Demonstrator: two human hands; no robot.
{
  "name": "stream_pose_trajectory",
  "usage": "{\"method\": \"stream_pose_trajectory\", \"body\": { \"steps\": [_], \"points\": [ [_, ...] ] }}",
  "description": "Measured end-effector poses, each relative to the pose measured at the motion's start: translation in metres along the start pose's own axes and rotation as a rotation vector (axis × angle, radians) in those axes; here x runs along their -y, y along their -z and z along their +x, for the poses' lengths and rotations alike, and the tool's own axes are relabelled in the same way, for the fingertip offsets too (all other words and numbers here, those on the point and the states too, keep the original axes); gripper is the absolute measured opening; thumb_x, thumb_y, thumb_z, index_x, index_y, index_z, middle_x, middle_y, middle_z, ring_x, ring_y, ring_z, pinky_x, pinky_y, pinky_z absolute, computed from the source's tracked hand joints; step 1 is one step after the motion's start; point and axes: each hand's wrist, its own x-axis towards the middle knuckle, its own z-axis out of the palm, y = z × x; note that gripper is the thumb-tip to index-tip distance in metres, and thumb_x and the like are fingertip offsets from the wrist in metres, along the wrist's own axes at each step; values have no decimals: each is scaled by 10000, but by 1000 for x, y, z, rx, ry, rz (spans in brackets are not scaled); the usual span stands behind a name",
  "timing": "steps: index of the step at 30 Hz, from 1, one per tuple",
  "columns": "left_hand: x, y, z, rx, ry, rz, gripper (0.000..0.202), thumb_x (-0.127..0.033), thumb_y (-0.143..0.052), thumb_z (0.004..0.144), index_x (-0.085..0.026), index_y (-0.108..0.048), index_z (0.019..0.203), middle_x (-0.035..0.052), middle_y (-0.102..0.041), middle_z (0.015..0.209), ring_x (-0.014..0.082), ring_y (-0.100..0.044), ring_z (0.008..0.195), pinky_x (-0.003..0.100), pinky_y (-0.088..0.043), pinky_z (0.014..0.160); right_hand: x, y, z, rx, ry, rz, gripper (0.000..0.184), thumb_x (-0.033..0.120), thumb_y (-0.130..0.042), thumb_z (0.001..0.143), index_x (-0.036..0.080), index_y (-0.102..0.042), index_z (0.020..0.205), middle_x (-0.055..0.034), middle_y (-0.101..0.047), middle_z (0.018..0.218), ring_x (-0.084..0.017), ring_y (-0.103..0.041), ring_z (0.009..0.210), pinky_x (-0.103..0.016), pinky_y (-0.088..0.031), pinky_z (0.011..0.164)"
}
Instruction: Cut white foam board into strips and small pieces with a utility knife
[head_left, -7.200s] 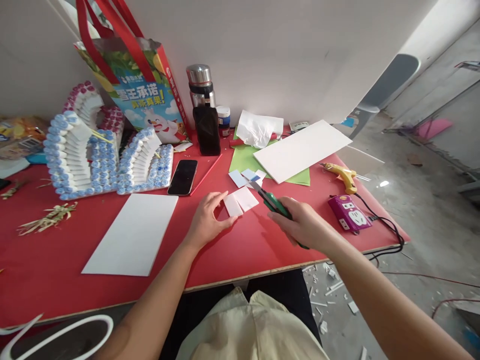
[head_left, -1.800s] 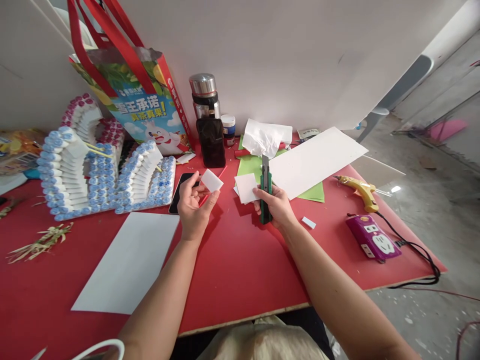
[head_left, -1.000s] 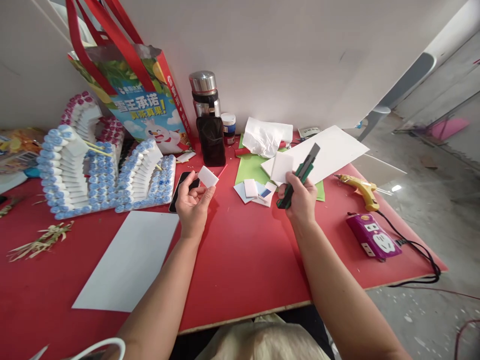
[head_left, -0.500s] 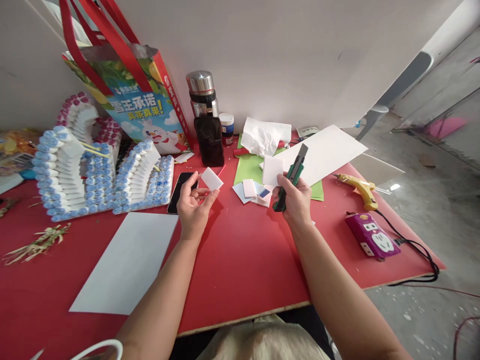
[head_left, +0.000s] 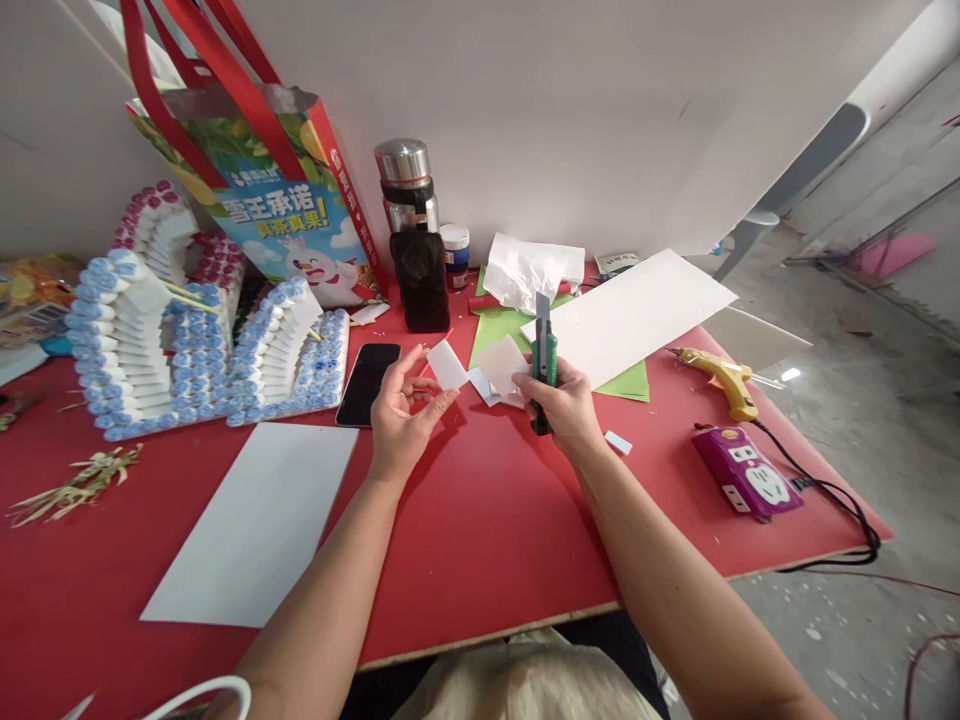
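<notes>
My left hand (head_left: 406,415) is raised over the red table (head_left: 480,520), palm up, pinching a small white foam piece (head_left: 447,364) at its fingertips. My right hand (head_left: 566,403) grips a green utility knife (head_left: 543,357) upright with the blade out. The same hand also holds a second white foam piece (head_left: 501,363) between thumb and finger. The two pieces are close together, a little apart. Below them lie several small white and blue offcuts (head_left: 486,389).
A white sheet (head_left: 259,520) lies front left, a larger white board (head_left: 634,314) on green paper (head_left: 495,330) behind. A black phone (head_left: 367,369), bottle-cap model (head_left: 187,330), shopping bag (head_left: 262,190), flask (head_left: 405,185), yellow glue gun (head_left: 716,372) and purple power strip (head_left: 739,478) stand around.
My right hand has swung the knife upright and brought its white piece left toward my left hand. My left hand has shifted right with its piece.
</notes>
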Motion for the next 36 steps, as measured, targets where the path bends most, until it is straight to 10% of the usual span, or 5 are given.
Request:
{"method": "stream_pose_trajectory", "body": {
  "steps": [10,21,25,36],
  "points": [
    [4,3,3,-30,98,-216,634,-325,-816,771,-274,-576,1356,108,-589,1342,237,-682,1063,421,-544,954,7,5,2,68,-61,-6,194,281,-789,655,181,-679,779,74,-469,562,-65,-349,457,-229,-300,436],
    [-6,-11,-8,243,299,-205,705,-303,-861,705,-271,-586,1353,96,-633,1250,118,-660,736,323,-615,743,1,4,-1,285,-88,-110,446,328,-834,667,193,-703,1072,12,-662,786,-123,-591,662,-243,-453,597],
    [-2,-11,-7,123,274,-154,702,-337,-854,715,-241,-585,1357,66,-681,1047,124,-649,723,315,-609,743,3,1,-1,192,-122,-24,465,405,-842,656,171,-689,1027,4,-667,725,-73,-451,499,-213,-329,450],
    [2,-7,-5,-38,169,-145,641,-347,-837,747,-286,-595,1338,104,-551,1416,195,-714,942,374,-605,874,-8,-3,-1,122,-98,37,245,309,-749,735,200,-529,744,99,-366,485,-56,-295,417,-200,-198,403]
  ]
}}
